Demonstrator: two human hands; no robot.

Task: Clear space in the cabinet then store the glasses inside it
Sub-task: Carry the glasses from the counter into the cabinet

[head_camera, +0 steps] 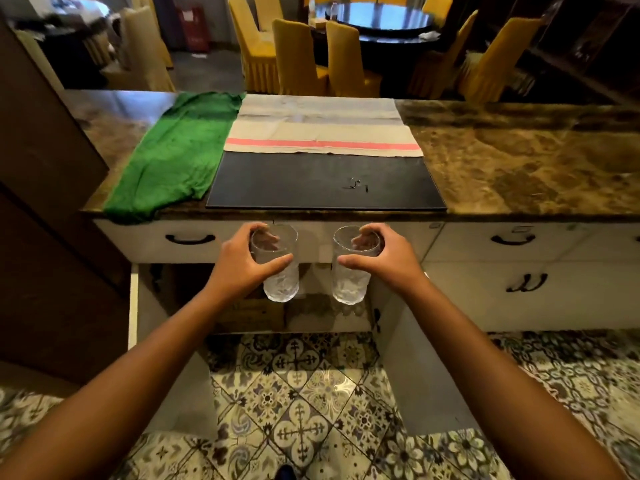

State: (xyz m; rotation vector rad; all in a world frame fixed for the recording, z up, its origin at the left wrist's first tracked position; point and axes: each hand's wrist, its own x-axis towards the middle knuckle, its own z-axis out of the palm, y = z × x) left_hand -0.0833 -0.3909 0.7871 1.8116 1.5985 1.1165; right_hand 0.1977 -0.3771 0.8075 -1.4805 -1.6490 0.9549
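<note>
Left hand [239, 263] wraps one tall clear textured glass [280, 271], right hand [384, 259] grips its twin [349, 271], both held upright before the open white cabinet [136, 306] under the marble counter [519, 161], its dim interior hard to read.

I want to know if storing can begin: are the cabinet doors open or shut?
Open. Both cabinet doors swing outward toward the person, and the dark inside shows behind the two glasses.
</note>
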